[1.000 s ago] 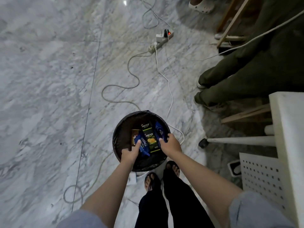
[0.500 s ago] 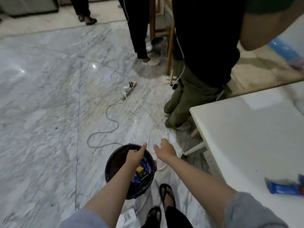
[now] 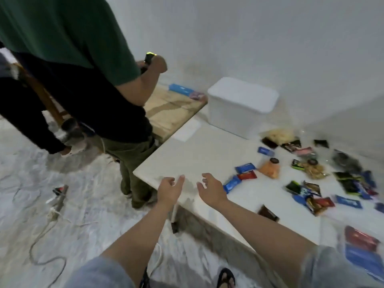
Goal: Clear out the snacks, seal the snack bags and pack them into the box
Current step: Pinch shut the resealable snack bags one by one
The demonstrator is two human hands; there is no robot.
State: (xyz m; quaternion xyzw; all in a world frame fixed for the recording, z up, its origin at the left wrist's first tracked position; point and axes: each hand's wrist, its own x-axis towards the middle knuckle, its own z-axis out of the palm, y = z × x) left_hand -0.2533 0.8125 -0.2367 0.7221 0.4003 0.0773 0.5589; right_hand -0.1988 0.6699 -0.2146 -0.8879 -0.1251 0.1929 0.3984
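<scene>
White tabletop (image 3: 207, 154) fills the right side of the view, and both bare hands hover at its near corner, holding nothing. The left hand (image 3: 168, 189) has its fingers loosely curled and apart, thumb pointing toward the other hand; the right hand (image 3: 211, 189) sits just beside it, fingers spread and bent like a claw. Just beyond the right fingertips lie small blue snack packets (image 3: 232, 183) and a red one (image 3: 247, 175), with an orange jar (image 3: 270, 167) near them. Farther to the right of the fingers, many more snack bags (image 3: 311, 196) are scattered in dark, blue and red wrappers, blurred. Well beyond the fingertips, against the wall, stands a white box (image 3: 241, 107) with its lid on. Left of the hands, off the table, a person in a green shirt (image 3: 68, 32) stands on the marble floor (image 3: 41, 204), where a cable (image 3: 43, 231) trails
</scene>
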